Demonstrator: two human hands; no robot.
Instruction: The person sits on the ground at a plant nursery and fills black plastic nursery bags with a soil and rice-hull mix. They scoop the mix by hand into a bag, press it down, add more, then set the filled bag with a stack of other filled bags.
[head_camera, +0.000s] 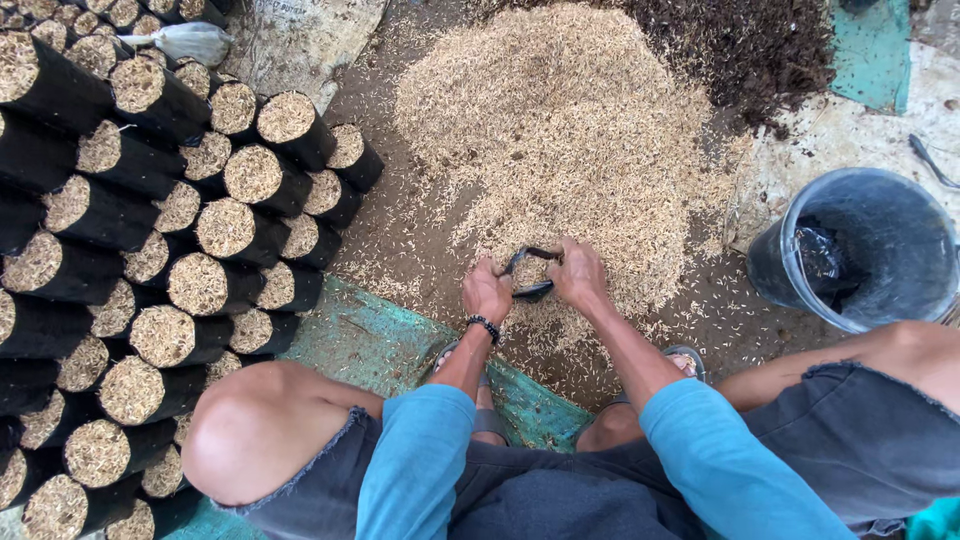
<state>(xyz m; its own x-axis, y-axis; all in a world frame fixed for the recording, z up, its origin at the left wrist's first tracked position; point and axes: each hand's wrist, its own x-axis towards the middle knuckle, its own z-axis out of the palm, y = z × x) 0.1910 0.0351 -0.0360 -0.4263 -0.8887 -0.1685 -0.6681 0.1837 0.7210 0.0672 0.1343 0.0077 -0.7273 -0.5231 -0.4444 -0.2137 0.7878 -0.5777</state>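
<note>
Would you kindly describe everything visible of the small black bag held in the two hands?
The small black bag looks like thin, soft plastic. Its mouth is stretched open between the left hand and right hand, which grip opposite rims. Pale husk shows inside. It sits low at the near edge of the husk pile.

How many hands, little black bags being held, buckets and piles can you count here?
hands: 2, left hand and right hand
small black bag, held open by both: 1
grey bucket: 1
piles: 2, husk pile and dark soil pile
Total: 6
The stacked filled bags are cut off, so uncounted.
</note>
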